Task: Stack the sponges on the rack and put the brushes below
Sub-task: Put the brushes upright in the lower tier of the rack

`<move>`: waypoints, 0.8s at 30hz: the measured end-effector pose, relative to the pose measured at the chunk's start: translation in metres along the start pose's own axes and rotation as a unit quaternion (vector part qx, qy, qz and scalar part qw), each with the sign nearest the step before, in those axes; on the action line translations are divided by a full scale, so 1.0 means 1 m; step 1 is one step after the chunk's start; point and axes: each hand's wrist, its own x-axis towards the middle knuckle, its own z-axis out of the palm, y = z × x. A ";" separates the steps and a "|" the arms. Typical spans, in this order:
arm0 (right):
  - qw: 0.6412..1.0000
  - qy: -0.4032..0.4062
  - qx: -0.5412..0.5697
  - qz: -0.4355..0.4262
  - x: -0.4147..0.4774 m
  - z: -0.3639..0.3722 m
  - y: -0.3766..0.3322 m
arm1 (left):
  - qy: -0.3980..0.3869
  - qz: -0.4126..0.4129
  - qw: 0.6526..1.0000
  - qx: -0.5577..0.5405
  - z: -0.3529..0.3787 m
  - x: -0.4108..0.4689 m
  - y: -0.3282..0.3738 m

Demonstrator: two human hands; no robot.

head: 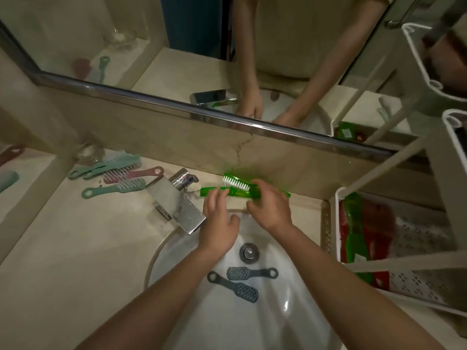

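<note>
Two green see-through brushes with white bristles (236, 188) lie on the counter behind the sink, against the wall. My right hand (269, 208) grips the right one around its body. My left hand (218, 223) rests its fingertips on the left green handle (209, 191); I cannot tell if it grips it. Two grey brushes (242, 281) lie in the white sink (278, 311). Several teal and pink brushes (118, 173) are scattered on the counter at the left. The white rack (338, 223) stands at the right; its bottom tray holds green and red brushes (364, 238).
A chrome faucet (177, 200) stands just left of my left hand. The mirror (227, 59) with a metal rim runs along the wall. A glass jar (88, 150) stands at the back left. The rack's upper shelves (429, 59) hang at the top right.
</note>
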 end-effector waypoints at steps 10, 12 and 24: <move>0.991 -0.025 -0.129 -0.028 0.028 0.026 0.015 | 0.088 0.013 0.947 0.308 0.012 0.045 -0.010; 0.988 -0.036 -0.143 -0.040 0.027 0.027 0.019 | 0.173 0.052 0.929 0.323 0.018 0.047 -0.015; 0.992 -0.090 -0.020 0.092 -0.024 0.015 0.021 | 0.017 0.058 0.945 0.322 0.016 0.009 -0.026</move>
